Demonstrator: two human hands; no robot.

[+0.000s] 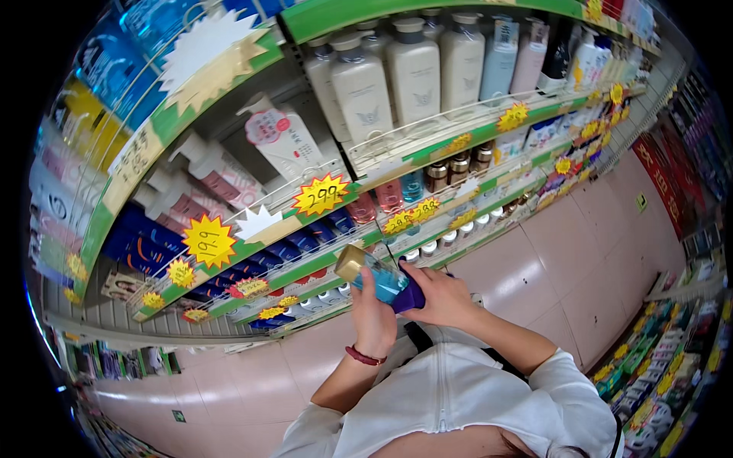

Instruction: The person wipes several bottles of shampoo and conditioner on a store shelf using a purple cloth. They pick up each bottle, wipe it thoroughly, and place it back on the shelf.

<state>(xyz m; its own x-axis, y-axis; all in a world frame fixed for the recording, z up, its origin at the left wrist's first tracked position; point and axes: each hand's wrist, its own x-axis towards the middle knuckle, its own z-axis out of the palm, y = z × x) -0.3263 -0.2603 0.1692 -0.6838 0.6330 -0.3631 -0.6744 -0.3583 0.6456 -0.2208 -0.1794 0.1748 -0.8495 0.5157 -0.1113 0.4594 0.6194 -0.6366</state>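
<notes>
My left hand (372, 320), with a dark red band at its wrist, is closed around a clear blue bottle with a gold cap (375, 276). The bottle lies tilted, its cap towards the upper left. At its lower right end, my right hand (441, 295) grips a dark purple object (411, 293), which touches or overlaps the bottle; whether it is a cloth or a container I cannot tell. Both hands are close together in front of the shelves. Part of the bottle is hidden by my left fingers.
Store shelves with green edges (309, 220) hold white pump bottles (366, 91), blue packages (286, 250) and small jars (429, 248). Yellow starburst price tags (209, 240) stick out along the edges. Pink floor tiles (504, 280) lie below. Another stocked shelf (658, 360) stands at the lower right.
</notes>
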